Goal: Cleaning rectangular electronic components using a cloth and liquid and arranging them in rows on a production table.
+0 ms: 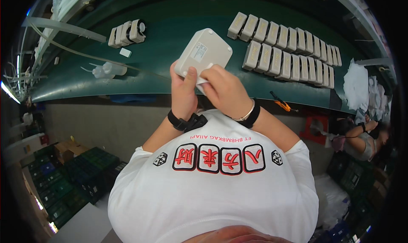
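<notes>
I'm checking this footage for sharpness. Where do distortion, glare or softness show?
Head view: the green table's near edge bows; bright streaks glare at the left rim; corners fall to black; the person at the right looks soft; the white box is clearer, though its label's print is too small to read.

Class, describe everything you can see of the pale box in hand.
The pale box looks like smooth plastic with rounded corners; the face shown has a printed label and small round feet. It is tilted, seen against the green bench. The left hand grips its lower left, thumb on the face; the right hand is at its near edge, holding white material, possibly cloth.
</notes>
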Demonstrator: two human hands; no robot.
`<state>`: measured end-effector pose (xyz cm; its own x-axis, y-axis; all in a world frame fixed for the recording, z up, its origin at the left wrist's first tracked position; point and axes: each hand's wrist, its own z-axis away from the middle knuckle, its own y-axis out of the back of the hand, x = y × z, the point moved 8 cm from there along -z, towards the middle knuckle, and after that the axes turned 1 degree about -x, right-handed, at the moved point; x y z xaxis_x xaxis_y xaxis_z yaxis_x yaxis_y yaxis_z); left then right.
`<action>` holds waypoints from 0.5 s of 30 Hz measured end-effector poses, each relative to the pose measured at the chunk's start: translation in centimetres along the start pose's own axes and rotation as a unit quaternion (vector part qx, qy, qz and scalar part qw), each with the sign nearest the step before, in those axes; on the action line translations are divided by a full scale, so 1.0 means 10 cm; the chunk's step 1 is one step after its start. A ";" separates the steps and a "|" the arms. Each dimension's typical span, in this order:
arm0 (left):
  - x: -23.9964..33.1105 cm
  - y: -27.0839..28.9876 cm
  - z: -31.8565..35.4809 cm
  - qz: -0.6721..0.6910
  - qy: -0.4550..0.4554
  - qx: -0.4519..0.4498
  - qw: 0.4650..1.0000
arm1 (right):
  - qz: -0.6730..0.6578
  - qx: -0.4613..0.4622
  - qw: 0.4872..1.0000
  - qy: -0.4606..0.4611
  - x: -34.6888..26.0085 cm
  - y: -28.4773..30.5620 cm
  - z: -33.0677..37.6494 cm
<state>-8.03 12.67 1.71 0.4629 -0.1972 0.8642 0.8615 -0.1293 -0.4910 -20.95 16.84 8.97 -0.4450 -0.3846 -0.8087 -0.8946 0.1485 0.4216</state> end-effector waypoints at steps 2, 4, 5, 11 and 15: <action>-0.03 -0.09 0.07 -0.014 -0.010 0.004 1.000 | 0.047 -0.020 0.997 0.065 -0.11 -0.04 0.01; -0.05 -0.13 0.14 -0.015 -0.003 0.021 1.000 | 0.063 0.001 0.997 0.051 0.06 0.06 0.01; -0.05 -0.14 0.16 -0.015 0.001 0.028 0.999 | 0.083 0.022 0.996 0.036 0.18 0.12 0.00; -0.03 -0.14 0.17 -0.022 -0.032 0.016 0.999 | 0.073 -0.012 0.993 0.093 -0.01 0.07 0.14; 0.14 -0.16 0.17 -0.133 -0.101 -0.016 0.986 | 0.049 0.056 0.997 -0.025 0.59 0.39 0.01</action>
<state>-8.40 14.25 3.91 0.2556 0.0450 0.9657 0.9526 -0.1820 -0.2436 -27.05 15.26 5.78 -0.5290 -0.3182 -0.7867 -0.8448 0.2855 0.4526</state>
